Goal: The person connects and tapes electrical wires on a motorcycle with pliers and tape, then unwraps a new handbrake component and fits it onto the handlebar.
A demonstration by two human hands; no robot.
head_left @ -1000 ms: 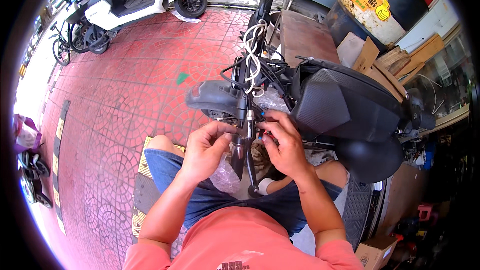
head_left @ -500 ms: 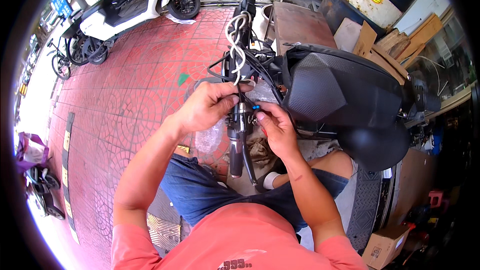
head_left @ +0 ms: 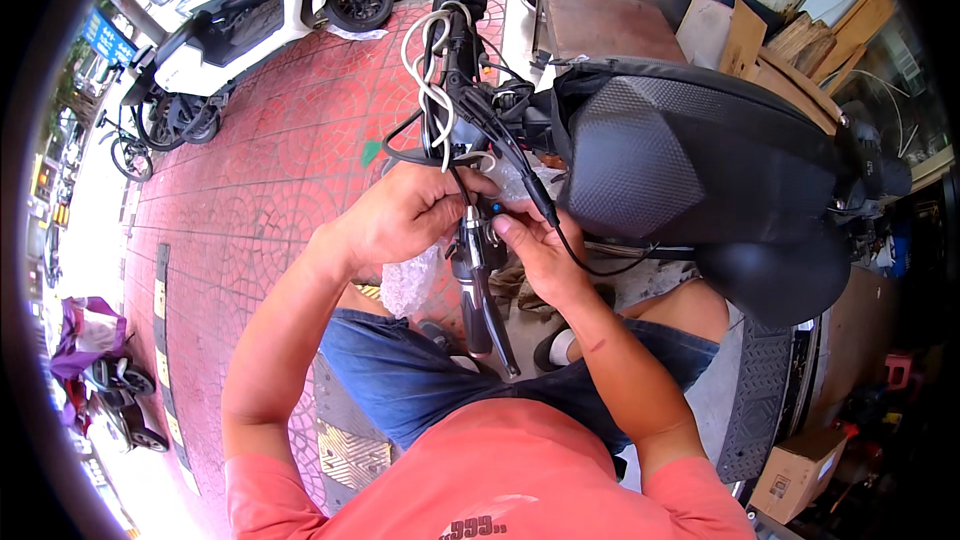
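Observation:
The handlebar (head_left: 475, 325) of a black two-wheeler runs between my hands, its grip toward me and the metal brake lever (head_left: 496, 325) alongside. My left hand (head_left: 400, 215) is closed beside the lever's mount, thumb and forefinger around a thin black brake cable (head_left: 466, 192). A looped white cord (head_left: 432, 90) hangs on the bar just beyond it. On the other side of the mount, my right hand (head_left: 543, 255) is closed with the thumb bent in; a small blue piece (head_left: 497, 208) shows at its fingertips. What the curled fingers hold is mostly hidden.
The black textured seat-like body (head_left: 650, 160) lies to the right, with a loose black cable (head_left: 610, 272) below it. Clear bubble wrap (head_left: 408, 285) hangs left of the bar. Wood boards (head_left: 745, 40) lean far right; a white scooter (head_left: 245, 15) stands far left. A cardboard box (head_left: 795, 475) sits lower right.
The view has shifted, and the far end of the handlebar now lies further left. My right hand has drawn in closer to the mount; a red part seen by its fingers is now hidden.

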